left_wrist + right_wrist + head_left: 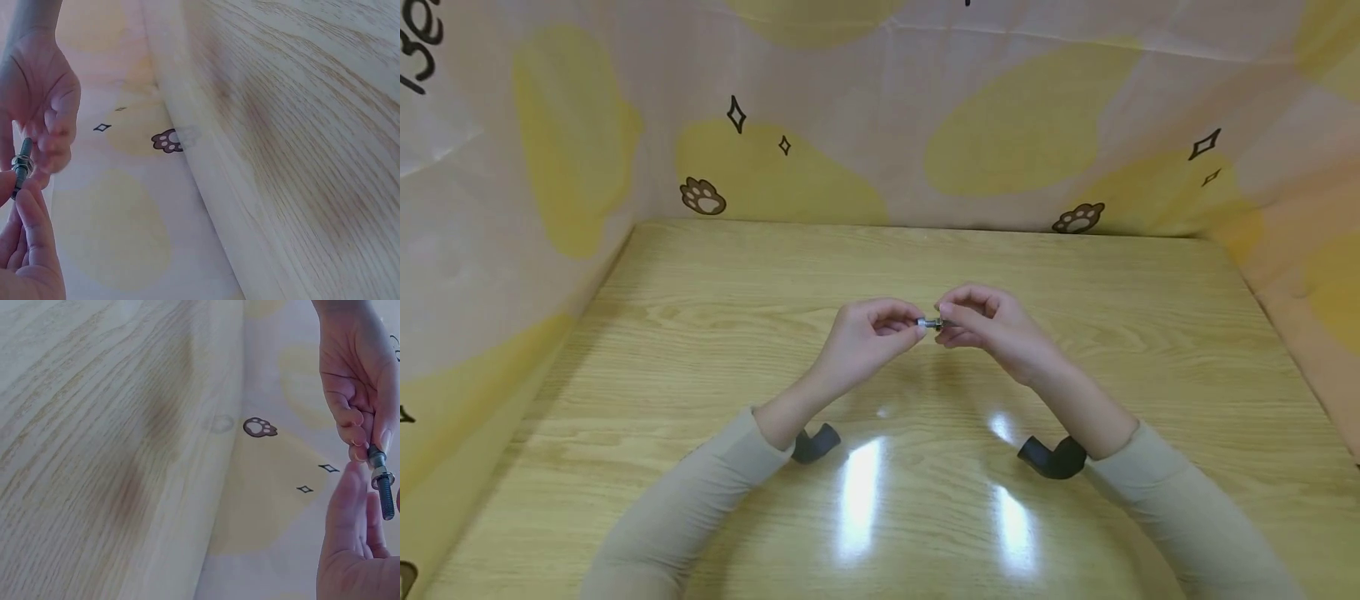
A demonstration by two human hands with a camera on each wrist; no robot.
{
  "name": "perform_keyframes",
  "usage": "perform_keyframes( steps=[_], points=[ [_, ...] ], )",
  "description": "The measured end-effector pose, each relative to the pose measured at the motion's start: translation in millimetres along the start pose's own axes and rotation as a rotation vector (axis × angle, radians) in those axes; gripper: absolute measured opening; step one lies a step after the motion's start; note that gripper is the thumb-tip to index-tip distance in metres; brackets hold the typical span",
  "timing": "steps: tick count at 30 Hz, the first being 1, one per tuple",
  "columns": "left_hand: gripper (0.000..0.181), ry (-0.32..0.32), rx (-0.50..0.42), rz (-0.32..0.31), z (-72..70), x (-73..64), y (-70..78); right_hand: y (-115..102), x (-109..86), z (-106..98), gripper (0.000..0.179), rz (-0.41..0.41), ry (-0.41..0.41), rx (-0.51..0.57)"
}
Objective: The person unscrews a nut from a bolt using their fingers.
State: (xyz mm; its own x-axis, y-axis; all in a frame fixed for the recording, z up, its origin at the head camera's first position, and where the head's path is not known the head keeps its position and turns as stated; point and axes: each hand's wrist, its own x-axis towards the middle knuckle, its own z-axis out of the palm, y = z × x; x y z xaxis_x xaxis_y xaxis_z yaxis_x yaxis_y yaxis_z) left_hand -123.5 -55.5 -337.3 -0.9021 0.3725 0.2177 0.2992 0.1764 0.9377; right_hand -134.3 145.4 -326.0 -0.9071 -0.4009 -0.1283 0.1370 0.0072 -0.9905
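Observation:
A small metal bolt (931,323) is held level in the air above the table, between both hands. My left hand (868,337) pinches its head end between thumb and fingertips. A nut with a flange or washer (22,164) sits partway along the thread, clearest in the wrist views. Around the threaded end, my right hand (996,325) has its thumb and fingers loosely spread. In the right wrist view, the bare thread (387,503) shows between those fingers, and the right thumb is mostly cut off by the frame edge. Contact with the nut cannot be made out.
Below the hands lies a wood-grain table (737,275) with bright reflections. Patterned cloth (865,108) hangs along its back and sides. Black curved pieces (1052,458) stick out beside both wrists, under the sleeves.

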Motion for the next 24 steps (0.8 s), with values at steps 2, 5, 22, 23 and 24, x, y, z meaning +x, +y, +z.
perform_keyframes(
  steps=[2,5,22,23,24],
  points=[
    [0.013,0.001,-0.001,-0.003,-0.1,0.3,0.4,-0.4,0.3,1.7,0.012,0.021,0.008,0.006],
    [0.013,-0.006,-0.014,-0.005,-0.1,-0.1,1.0,0.9,-0.3,2.2,0.009,0.020,-0.005,0.025],
    [0.013,-0.014,-0.048,-0.027,0.1,-3.4,-1.4,4.8,-2.8,-1.3,0.019,-0.022,-0.051,0.105],
    [0.013,-0.013,-0.047,-0.027,-0.3,-3.0,-1.9,4.8,-2.4,-2.1,0.022,-0.033,-0.059,0.122],
    [0.014,-0.012,-0.046,-0.029,-0.8,-2.6,-2.3,4.8,-1.8,-2.7,0.025,-0.041,-0.063,0.140]
  ],
)
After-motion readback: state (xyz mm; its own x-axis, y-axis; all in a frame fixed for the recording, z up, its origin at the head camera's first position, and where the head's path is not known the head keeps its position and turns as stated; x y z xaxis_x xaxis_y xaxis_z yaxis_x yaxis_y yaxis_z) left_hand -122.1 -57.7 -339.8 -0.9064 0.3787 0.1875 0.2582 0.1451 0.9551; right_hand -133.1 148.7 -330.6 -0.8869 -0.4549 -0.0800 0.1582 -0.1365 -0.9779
